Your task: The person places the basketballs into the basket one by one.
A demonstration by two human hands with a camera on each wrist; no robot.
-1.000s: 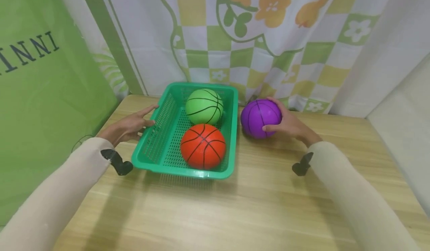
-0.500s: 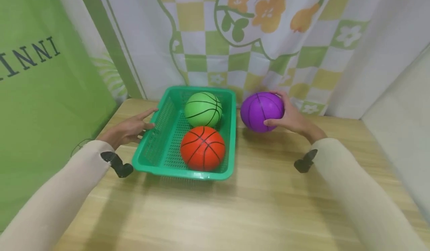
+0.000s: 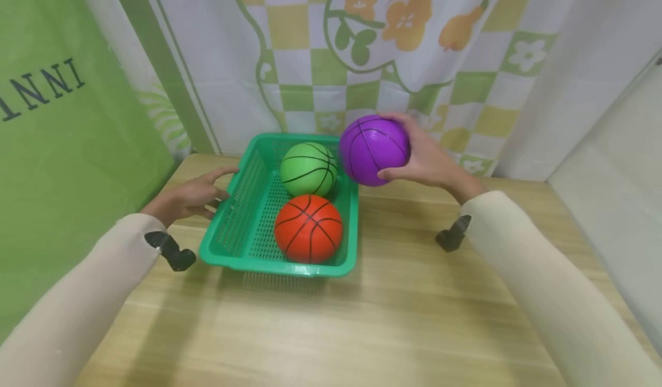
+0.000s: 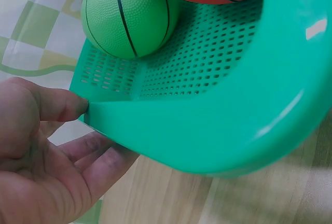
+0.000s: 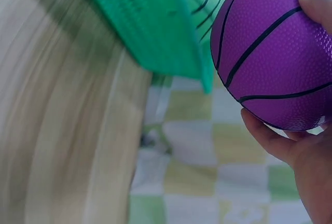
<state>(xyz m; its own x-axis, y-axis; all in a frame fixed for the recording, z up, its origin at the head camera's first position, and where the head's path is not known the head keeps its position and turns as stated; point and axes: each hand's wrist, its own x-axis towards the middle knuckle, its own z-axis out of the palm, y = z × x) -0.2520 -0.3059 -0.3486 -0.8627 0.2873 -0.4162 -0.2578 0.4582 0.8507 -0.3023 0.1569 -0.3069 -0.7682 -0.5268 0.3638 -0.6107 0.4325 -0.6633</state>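
My right hand (image 3: pixel 421 154) grips a purple mini basketball (image 3: pixel 373 150), thumb on its near side and fingers around the back. The ball is raised and overlaps the far right corner of a green plastic basket (image 3: pixel 227 255). Inside the basket sit a light green ball (image 3: pixel 308 169), towards the back, and an orange-red ball (image 3: pixel 308 229) in front of it. At the basket's left side, my left hand (image 3: pixel 188 198) holds the rim. The left wrist view shows its thumb (image 4: pixel 67 105) against the rim's edge, with other fingers underneath.
The basket stands on a light wooden table (image 3: pixel 403 295). Behind it hangs a checked curtain (image 3: pixel 331 59) with flowers. A green cloth (image 3: pixel 62 174) with lettering hangs at the left, and a pale wall (image 3: pixel 615 145) borders the right.
The purple ball, in my right hand, has risen off the table and moved left over the basket's edge. My left hand stays at the basket's rim.
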